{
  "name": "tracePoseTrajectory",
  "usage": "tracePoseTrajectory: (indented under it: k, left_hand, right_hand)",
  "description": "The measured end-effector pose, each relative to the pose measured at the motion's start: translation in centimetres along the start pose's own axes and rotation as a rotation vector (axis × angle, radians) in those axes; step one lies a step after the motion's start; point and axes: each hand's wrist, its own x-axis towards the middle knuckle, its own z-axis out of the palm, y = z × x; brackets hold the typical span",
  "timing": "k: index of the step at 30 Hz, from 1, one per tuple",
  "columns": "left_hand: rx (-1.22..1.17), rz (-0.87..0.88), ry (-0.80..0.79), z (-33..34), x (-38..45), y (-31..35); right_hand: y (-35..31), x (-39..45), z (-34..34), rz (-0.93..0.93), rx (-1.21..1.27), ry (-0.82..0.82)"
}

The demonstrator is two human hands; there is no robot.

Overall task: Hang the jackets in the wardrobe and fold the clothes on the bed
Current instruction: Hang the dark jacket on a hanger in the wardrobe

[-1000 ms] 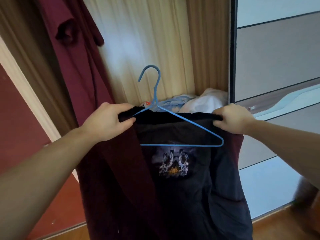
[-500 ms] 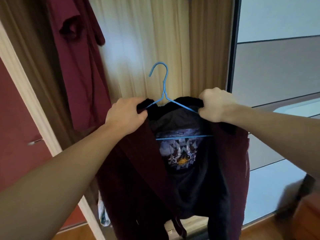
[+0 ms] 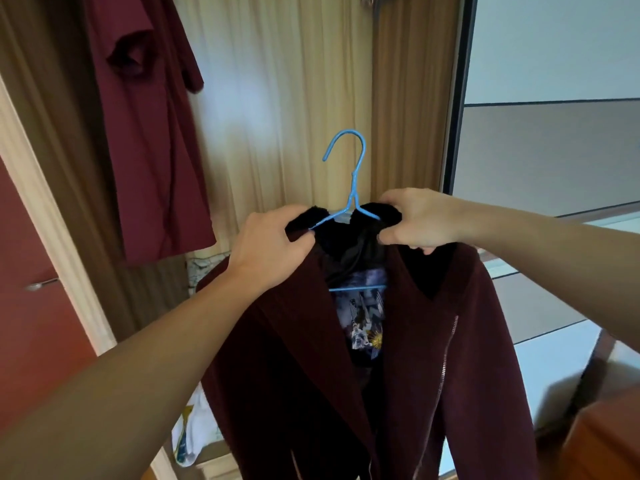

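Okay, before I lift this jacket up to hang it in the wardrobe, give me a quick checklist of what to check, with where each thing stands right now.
1. Jacket seated on the hanger: ok, both shoulders drape over the wire arms.
2. Grip: ok, the left hand and the right hand each pinch the black collar beside the hanger's neck.
3. Hook free to catch a rail: ok, it stands clear above the collar, with no cloth over it.
4. Wardrobe rail: cannot tell, no rail is in view.
5. Room beside the red garment already hanging at left: ok, bare wardrobe back panel shows right of it.
6. Zip: not ok if you want it closed, the front hangs open.
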Motion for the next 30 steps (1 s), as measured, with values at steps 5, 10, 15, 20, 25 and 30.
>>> tracePoseTrajectory:
  k: [5, 10, 15, 20, 25, 30]
  left_hand:
    - [-0.005, 0.017, 0.029, -0.7, 0.0, -0.7]
    - [-0.020, 0.025, 0.045, -1.1, -0.3, -1.2]
    - [-0.041, 0.030, 0.076, -1.4, -0.5, -1.7]
    - [0.002, 0.014, -0.010, -1.9, -0.5, -1.4]
    - [0.175, -0.131, -0.327, -4.7, -0.1, -2.6]
    - [0.477, -0.138, -0.321, -5.4, -0.4, -2.7]
  right_hand:
    - [1.4, 0.3, -0.3, -0.033, -0.290, 0.111]
    - [1.0, 0.7, 0.2, 0.010, -0.442, 0.127]
    - [-0.8, 0.8, 1.4, -0.268, -0.093, 0.157]
    - [-4.7, 1.8, 1.9, -0.198, 0.295, 0.029]
    - [-4.1, 2.4, 2.2, -0.166, 0.131, 0.147]
    - [-4.2, 2.2, 2.7, -0.182, 0.068, 0.170]
